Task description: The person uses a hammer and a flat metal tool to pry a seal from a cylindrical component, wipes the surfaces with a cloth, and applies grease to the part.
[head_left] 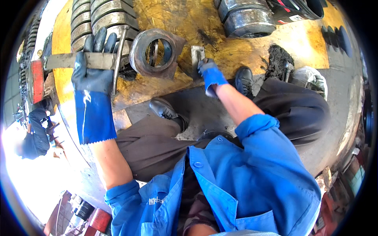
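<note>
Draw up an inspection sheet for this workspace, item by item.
Surface: yellow sheet, marked with dark stains.
Work items: flat metal strip, meeting a slim metal rod at its right end; metal ring part; small metal block.
Hands: left hand gloved, fingers extended, strip across the palm; right hand gloved, fingers at the block's near end, grip unclear.
Clutter: black grimy heap; whitish plastic bag right of it.
Cables: nothing seen clearly.
Surroundings: ribbed metal columns and large metal cylinder beyond; another person far left.
</note>
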Demonstrator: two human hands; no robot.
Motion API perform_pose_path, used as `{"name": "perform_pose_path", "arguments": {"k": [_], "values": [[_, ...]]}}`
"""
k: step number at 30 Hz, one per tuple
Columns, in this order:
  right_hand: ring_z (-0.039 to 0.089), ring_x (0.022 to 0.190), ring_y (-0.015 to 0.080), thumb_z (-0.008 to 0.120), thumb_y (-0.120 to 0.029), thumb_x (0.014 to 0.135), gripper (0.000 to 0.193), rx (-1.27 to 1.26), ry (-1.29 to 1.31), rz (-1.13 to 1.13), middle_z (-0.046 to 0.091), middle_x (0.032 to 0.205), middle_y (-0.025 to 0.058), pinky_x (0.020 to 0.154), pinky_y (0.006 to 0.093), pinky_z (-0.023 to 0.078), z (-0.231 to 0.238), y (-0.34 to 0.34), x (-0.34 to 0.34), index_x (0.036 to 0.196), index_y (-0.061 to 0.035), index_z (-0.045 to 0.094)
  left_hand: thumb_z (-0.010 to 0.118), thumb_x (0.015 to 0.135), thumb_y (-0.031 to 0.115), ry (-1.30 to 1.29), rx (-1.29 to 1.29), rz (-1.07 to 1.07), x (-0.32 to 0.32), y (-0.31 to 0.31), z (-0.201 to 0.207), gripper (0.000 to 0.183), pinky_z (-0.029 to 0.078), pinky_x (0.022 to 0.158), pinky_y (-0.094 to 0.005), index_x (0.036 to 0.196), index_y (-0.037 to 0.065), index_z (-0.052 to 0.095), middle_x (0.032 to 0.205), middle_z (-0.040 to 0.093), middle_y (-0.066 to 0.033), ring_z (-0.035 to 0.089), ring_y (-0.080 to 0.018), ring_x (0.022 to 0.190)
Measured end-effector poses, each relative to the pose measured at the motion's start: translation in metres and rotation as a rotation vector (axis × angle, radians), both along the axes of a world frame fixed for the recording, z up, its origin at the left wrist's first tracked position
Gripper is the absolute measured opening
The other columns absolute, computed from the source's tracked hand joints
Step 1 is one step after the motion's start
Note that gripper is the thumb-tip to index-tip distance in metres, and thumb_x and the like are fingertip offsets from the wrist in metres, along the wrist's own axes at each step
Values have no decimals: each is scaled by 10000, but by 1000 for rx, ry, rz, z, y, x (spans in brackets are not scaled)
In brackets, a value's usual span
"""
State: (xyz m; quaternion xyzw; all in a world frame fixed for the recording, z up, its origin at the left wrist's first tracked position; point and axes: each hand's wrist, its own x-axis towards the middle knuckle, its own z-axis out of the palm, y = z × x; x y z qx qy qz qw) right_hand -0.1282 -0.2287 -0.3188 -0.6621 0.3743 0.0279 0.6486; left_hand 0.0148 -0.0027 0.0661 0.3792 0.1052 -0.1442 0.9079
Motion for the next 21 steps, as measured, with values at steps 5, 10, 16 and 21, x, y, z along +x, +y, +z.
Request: {"name": "perform_pose_path", "arguments": {"k": [5, 10, 16, 21], "values": [[633, 898, 410, 619, -326, 801, 367, -465, 432, 89, 651, 975, 224, 750, 453, 521, 41, 57, -80, 1025, -36, 613, 456, 930, 256, -4, -24, -12, -7, 4, 6, 522, 176, 1109, -579, 1383, 16, 361, 1446, 316, -235, 278, -440, 1337], [638, 857, 406, 578, -298, 806, 313, -604, 638, 449, 659, 911, 230, 747, 469, 515, 47, 43, -116, 965, -41, 658, 462, 928, 251, -3, -47, -23, -15, 9, 6, 516, 177, 1108, -579, 1379, 18, 368, 1449, 312, -233, 273, -437, 1340], [662, 874, 333, 604, -288, 730, 284, -898, 597, 984, 681, 943, 173, 762, 405, 530, -10, 6, -103, 895, -94, 729, 470, 926, 245, 1, -87, -23, -20, 21, 12, 510, 178, 1108, -580, 1375, 22, 376, 1452, 307, -230, 266, -433, 1345], [663, 833, 308, 574, -294, 736, 281, -937, 388, 1143, 691, 909, 126, 716, 397, 530, 13, -33, -38, 862, -95, 728, 476, 924, 240, -3, -100, 9, -24, 35, 16, 505, 180, 1108, -580, 1371, 24, 382, 1455, 303, -228, 261, -430, 1348]]}}
